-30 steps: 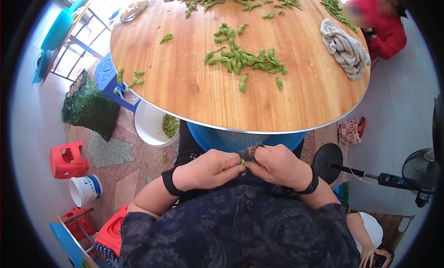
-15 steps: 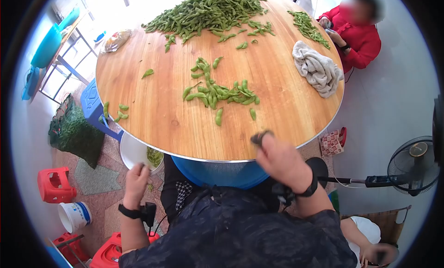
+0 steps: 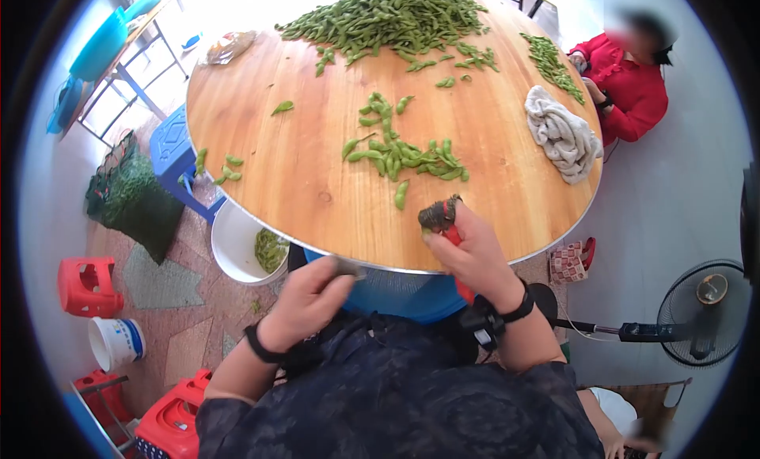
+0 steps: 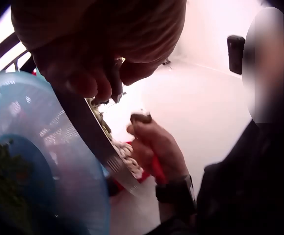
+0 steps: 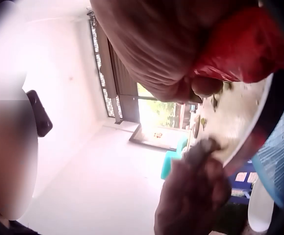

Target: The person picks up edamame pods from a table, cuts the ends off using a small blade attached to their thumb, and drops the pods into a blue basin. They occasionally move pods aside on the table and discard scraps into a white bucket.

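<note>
In the head view, my left hand (image 3: 305, 300) is beside the table's near edge, fingers curled, a small dark item (image 3: 348, 268) at its blurred fingertips; the left wrist view has it between thumb and fingers (image 4: 94, 85). My right hand (image 3: 480, 257) is over the edge, a dark covering (image 3: 438, 214) around its fingers, curled round a red item (image 3: 461, 283). A tiny green bit (image 3: 427, 232) shows by its thumb. The hands are apart. Green pods (image 3: 400, 158) lie loosely beyond them on the round wooden table (image 3: 317, 213).
A large pod pile (image 3: 388, 19) and a crumpled cloth (image 3: 562, 134) lie farther back. Below the near edge is a blue basin (image 3: 388, 294); a white bucket (image 3: 237, 249) stands left of it. A fan (image 3: 704, 312) stands right, and a person in red (image 3: 637, 95) sits beyond.
My hands were together a second ago, then parted, the left out near the white bucket. The left has since come back rightward toward the table edge. The head view has shifted too.
</note>
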`<action>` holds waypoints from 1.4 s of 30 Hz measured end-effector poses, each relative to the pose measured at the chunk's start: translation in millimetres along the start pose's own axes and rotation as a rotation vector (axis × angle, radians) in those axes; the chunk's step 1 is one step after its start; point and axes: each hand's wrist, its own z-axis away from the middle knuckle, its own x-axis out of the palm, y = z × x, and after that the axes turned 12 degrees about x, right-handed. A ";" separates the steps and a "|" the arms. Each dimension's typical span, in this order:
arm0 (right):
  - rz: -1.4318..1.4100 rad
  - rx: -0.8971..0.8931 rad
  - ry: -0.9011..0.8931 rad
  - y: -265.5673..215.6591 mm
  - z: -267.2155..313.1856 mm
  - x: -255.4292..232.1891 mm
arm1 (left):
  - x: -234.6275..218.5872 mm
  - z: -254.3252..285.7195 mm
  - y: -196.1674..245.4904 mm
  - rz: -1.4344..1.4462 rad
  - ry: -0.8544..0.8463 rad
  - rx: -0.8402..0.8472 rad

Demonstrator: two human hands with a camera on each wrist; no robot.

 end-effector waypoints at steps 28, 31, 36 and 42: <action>0.090 0.010 -0.280 15.2 41.5 30.5 | 40.4 -13.4 -5.2 -0.358 -0.126 0.381; 0.069 0.004 -0.274 11.2 43.5 31.8 | 39.3 -8.0 -6.5 -0.010 -0.196 0.098; -0.180 -0.030 -0.290 -0.9 39.9 41.4 | 35.6 -9.0 -13.3 1.069 -0.148 -0.532; -0.012 -0.016 -0.207 -1.5 33.3 39.0 | 34.9 -12.1 -15.0 1.254 -0.106 -0.584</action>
